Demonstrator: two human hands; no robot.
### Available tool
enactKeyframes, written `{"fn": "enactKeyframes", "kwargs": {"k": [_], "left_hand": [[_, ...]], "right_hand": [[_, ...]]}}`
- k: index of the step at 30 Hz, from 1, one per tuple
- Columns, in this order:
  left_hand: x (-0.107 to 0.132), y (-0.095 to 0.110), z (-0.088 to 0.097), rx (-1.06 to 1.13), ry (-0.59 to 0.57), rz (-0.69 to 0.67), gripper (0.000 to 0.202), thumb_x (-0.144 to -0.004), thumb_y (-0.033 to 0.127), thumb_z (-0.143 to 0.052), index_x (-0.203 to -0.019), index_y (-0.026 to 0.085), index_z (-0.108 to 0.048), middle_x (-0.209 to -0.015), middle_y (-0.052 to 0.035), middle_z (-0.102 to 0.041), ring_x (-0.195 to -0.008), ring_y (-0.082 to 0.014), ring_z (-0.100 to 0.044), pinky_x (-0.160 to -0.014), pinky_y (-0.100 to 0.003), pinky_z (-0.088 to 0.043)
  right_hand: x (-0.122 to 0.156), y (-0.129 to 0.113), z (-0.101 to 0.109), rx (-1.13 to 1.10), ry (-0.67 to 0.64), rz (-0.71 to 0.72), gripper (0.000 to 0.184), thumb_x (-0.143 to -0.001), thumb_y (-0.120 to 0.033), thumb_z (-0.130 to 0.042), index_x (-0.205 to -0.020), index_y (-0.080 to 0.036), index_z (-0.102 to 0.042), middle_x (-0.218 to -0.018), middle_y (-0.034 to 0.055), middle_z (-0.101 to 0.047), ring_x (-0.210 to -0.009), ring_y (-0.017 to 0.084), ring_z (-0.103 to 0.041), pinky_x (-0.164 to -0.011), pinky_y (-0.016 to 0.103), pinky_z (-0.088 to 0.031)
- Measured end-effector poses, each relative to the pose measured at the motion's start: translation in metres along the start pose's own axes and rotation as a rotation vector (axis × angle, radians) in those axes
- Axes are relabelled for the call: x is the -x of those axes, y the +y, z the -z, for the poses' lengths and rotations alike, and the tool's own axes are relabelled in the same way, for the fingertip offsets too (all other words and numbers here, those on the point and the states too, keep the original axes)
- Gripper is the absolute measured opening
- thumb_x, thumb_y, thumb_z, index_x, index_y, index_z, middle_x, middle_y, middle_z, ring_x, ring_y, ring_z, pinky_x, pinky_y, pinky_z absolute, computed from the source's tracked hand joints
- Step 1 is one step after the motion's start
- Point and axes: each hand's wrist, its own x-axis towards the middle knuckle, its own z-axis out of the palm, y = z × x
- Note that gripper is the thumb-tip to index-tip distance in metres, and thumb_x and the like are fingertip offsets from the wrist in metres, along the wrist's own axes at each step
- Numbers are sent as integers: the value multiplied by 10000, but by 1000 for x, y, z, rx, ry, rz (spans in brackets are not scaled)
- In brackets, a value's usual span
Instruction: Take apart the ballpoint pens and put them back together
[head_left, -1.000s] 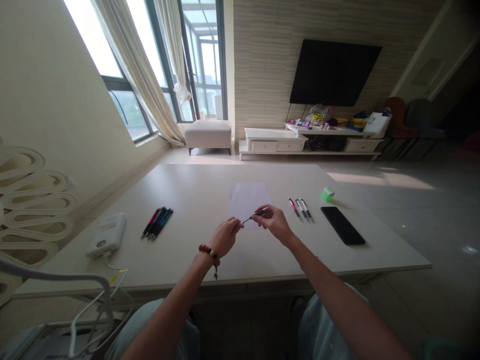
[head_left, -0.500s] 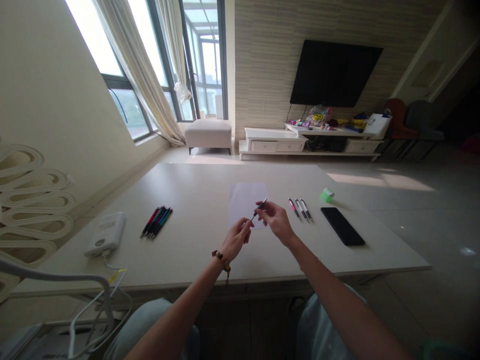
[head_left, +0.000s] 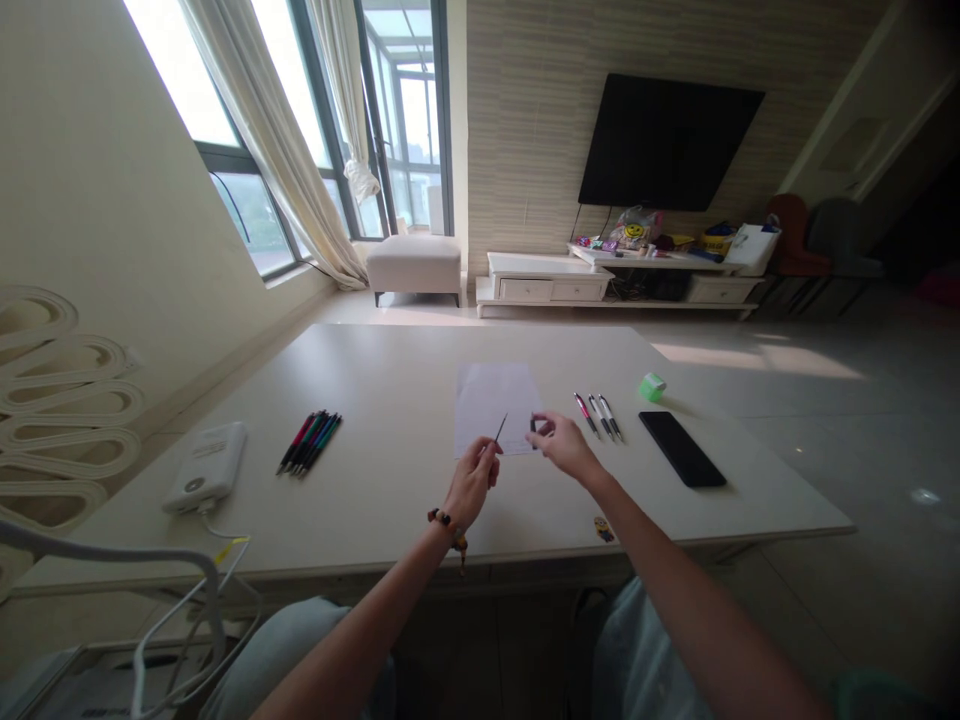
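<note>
Over the front part of a white sheet of paper point(head_left: 491, 390), my left hand point(head_left: 471, 478) pinches a thin dark pen refill point(head_left: 502, 426), tilted with its upper end pointing away from me. My right hand point(head_left: 566, 447) is closed on a short dark pen barrel point(head_left: 533, 428) held roughly upright at the paper's right edge; the fingers hide part of it. A gap separates refill and barrel. To the right of my right hand lie a pink pen point(head_left: 586, 414) and two black-and-white pens point(head_left: 604, 416), side by side on the table.
On the white table point(head_left: 390, 500), a bundle of several dark coloured pens point(head_left: 309, 443) and a white power bank point(head_left: 206, 467) with a cable lie left. A green-and-white small box point(head_left: 652, 387) and black phone point(head_left: 681, 449) are right. A small colourful figure point(head_left: 603, 529) lies by my right forearm.
The refill and the pen barrel, together before, are now apart. My right hand has shifted right with the barrel, turning it more upright. The small figure has come into sight.
</note>
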Motion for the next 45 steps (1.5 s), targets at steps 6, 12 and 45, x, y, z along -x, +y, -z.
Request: {"fn": "enactKeyframes", "kwargs": {"k": [6,12,45], "left_hand": [[3,5,3,-13,91,12,347,-790,530,-432,-809,185,-466,-534,65,-424,-443,-70,-370,-430,-191,-282],[3,2,1,1,108,23,344,-790,525,-432,-806,184,-472,-526,65,-434,-439,-70,-380,-434,-192,-286],[19,-1,10,23,85,77,313,-801,493,-445,-790,181,-457,-506,69,-432,-425,-59,-351,-425,-180,-266]], "right_hand": [[20,25,-12,546,-155,-48,537,-670,-186,-602,-1197,-142,-507,-771,77,-652,-734,210,-608,-653,274,-394],[23,18,-9,550,-120,-39,550,-680,-247,-623,-1204,-125,-510,-784,95,-656,-750,231,-608,-686,295,-406],[19,4,-30,781,-142,-91,219,-733,-316,-543,-839,-178,-675,-848,94,-696,-797,211,-638,-662,248,-417]]}}
